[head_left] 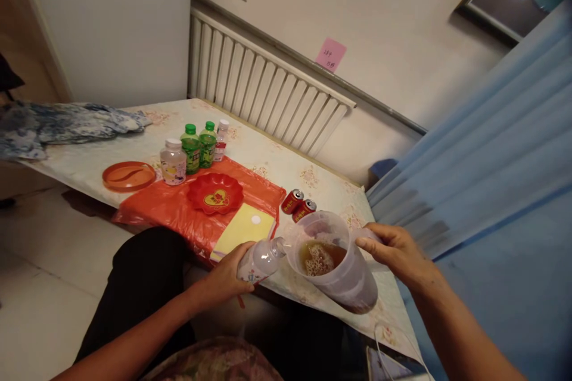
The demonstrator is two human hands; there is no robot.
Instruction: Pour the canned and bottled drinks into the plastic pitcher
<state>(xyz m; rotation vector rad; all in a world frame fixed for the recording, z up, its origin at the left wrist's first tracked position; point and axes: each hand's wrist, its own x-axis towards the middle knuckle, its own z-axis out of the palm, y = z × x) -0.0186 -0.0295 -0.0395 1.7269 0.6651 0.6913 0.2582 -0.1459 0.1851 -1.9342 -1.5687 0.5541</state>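
My left hand (pixel 232 274) is wrapped round a clear bottle (pixel 261 262) with a printed label and no cap on its neck. The bottle tilts to the right, its mouth at the rim of a translucent plastic pitcher (pixel 353 286). Brown, foamy liquid (pixel 319 257) lies inside the pitcher, which leans toward me. My right hand (pixel 395 250) grips the pitcher by its handle. Just behind the pitcher, two red drink cans (pixel 292 201) lie tipped on the table. A yellow booklet or sheet (pixel 243 229) is left of the pitcher, partly behind the bottle.
A red scalloped plate (pixel 196 202) rests on a red plastic bag (pixel 152 205). Behind it stand two green-capped bottles (pixel 191 152), a white-capped jar (pixel 173 164) and a slim bottle (pixel 221 141). An orange lid (pixel 127 177) is at left. A blue curtain (pixel 482 149) hangs at right.
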